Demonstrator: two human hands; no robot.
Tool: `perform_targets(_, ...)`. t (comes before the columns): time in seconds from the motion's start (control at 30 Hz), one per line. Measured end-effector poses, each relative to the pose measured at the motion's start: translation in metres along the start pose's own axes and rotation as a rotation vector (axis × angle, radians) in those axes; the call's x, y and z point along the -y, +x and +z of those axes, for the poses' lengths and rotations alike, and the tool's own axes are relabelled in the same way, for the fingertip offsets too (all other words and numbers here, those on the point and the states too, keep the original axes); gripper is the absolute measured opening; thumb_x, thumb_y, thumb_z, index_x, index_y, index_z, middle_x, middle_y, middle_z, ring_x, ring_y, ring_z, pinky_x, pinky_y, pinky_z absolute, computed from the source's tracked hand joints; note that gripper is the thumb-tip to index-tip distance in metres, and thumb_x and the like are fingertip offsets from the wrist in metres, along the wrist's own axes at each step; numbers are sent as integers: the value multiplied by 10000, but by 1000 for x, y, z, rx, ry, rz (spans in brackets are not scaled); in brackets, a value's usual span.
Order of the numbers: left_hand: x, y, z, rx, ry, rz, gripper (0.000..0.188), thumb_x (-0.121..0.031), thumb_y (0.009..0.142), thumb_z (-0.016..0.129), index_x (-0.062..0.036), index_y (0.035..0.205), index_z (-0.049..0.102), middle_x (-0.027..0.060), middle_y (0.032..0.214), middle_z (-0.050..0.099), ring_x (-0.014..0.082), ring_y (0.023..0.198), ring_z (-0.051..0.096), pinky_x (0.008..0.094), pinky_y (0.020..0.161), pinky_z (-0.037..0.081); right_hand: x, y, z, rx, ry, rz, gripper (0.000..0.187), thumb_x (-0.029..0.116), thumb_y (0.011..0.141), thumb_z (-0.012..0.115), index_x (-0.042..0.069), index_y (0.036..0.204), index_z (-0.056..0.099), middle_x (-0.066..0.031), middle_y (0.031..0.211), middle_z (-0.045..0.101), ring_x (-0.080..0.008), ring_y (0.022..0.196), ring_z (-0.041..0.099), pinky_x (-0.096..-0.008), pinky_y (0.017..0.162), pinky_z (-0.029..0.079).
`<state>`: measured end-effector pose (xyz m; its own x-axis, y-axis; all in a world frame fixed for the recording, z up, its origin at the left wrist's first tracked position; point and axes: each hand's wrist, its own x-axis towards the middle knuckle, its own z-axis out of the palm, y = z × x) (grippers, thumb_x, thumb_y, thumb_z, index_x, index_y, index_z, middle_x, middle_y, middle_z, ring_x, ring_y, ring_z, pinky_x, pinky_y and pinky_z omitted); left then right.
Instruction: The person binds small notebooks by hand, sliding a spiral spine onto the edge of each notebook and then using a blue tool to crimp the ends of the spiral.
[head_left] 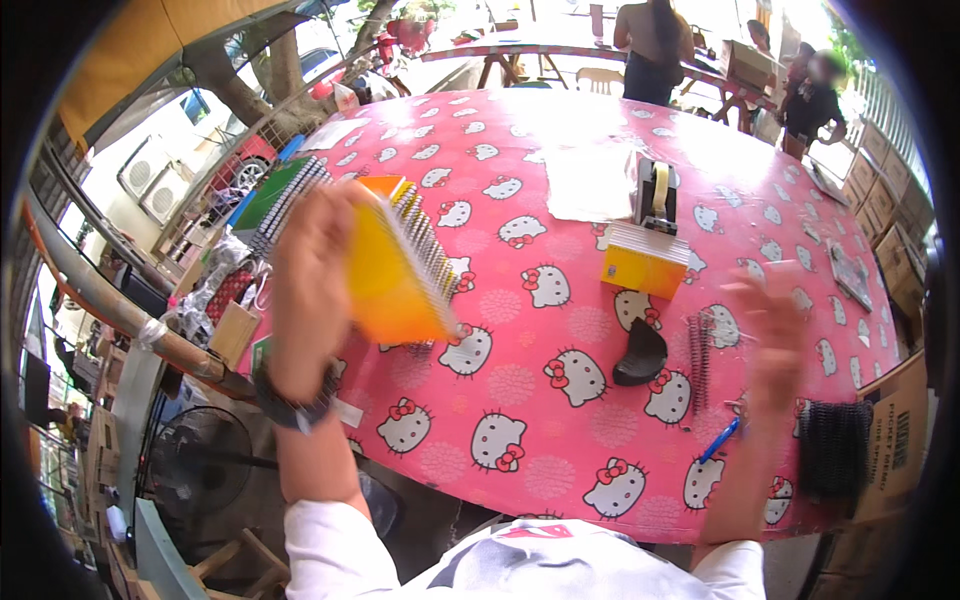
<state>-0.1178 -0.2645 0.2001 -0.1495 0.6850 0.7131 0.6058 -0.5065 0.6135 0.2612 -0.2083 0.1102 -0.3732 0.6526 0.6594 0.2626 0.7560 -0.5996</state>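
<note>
While grip of your left hand (pixel 318 255) clasped yellow notebook (pixel 390 285) left of centre, right hand (pixel 773 325), blurred at right, looked released; one-handed hold risked notebook slipping.

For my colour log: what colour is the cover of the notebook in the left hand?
The notebook cover is yellow, shading into orange; best seen in the head view.

Pink cat-print tabletop (pixel 540 425) in my view.
On it I make out a tape dispenser (pixel 658 194) beside a white sheet (pixel 585 185), a yellow pad (pixel 642 262) just in front of the dispenser, a black curved piece (pixel 642 356), a dark wire coil (pixel 699 368), a blue pen (pixel 720 440) and, at left, green spiral notebooks (pixel 272 203).
</note>
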Motion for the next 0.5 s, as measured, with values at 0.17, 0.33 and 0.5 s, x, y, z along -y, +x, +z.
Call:
perform_targets(0.17,67,115,-46,346,693,114,277,-257,975,420,-47,996,599,112,948,616,233,890,590,331,796,440,24,-5,-138,230,-541,185,501,241,882,521,21,1311,386,-155,1350,432,-269,1156,497,-399,925,429)
perform_targets(0.33,155,112,-38,705,762,-95,503,-448,921,488,-29,1191,557,152,1200,567,270,1117,526,356,965,390,16,1,-147,446,-690,255,499,243,860,547,40,1294,406,-153,1348,433,-275,1164,488,-408,930,420)
perform_targets(0.5,118,95,-14,854,726,-184,772,-476,735,683,-35,1319,436,188,1349,439,297,1274,394,356,1068,298,17,-5,-161,491,-739,289,499,244,837,573,59,1276,426,-151,1346,435,-282,1171,478,-418,935,410)
